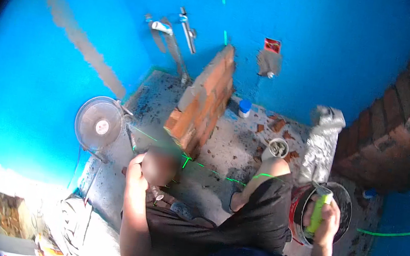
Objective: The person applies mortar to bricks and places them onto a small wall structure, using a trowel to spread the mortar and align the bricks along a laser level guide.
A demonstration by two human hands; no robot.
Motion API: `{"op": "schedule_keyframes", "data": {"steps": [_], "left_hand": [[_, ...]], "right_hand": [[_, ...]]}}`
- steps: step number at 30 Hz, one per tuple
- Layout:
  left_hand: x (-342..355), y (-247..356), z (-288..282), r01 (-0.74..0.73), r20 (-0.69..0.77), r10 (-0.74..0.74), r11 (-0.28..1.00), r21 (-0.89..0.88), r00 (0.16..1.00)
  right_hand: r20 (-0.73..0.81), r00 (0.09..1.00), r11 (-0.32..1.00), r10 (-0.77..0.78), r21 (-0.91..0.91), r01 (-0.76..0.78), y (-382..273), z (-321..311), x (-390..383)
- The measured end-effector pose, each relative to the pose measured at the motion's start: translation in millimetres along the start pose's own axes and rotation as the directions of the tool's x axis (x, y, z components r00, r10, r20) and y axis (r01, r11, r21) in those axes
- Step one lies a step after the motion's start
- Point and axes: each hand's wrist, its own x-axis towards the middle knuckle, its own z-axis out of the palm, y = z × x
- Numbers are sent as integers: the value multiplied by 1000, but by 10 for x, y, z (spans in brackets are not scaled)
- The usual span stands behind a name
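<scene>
My right hand (pixel 326 225) is closed round the yellow-green handle of a trowel (pixel 318 213), held over a dark bucket (pixel 347 205) with a red outer side. The trowel's metal part reaches toward the bucket's far rim, and its lower part is hard to make out. My left hand (pixel 136 169) is beside a brownish blurred patch (pixel 160 166), which hides most of its fingers; what it touches cannot be told. Beyond my hands stands a low brick wall (pixel 203 101), its near end close to the left hand. Green laser lines cross the floor at its foot.
A round fan (pixel 99 125) stands at the left. A foil-wrapped bundle (pixel 321 144) rises behind the bucket, near a brick structure (pixel 393 133). A small white tub (pixel 278 148), a blue-lidded container (pixel 244 108) and brick fragments (pixel 279 125) lie on the floor. Pipes (pixel 168 34) stick out from the blue wall.
</scene>
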Motion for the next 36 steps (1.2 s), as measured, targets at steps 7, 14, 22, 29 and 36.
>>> {"op": "schedule_keyframes", "data": {"steps": [7,14,22,29,36], "left_hand": [[-89,-117,237,-197,-362,227,973,118,904],[-190,55,-63,-255,-198,282,955,153,939],[-347,240,51,-334,-138,358,927,174,923],[-409,356,30,-240,-249,216,968,-69,944],[-391,363,26,-222,-257,191,970,-98,947]], "right_hand": [[873,483,756,72,268,-597,481,1523,628],[821,504,805,268,97,-586,1554,2451,1084],[631,739,970,238,-119,-211,2320,2931,1413],[483,876,793,-11,-529,301,2850,3181,1377],[439,897,779,56,-581,235,3350,3321,1386]]}}
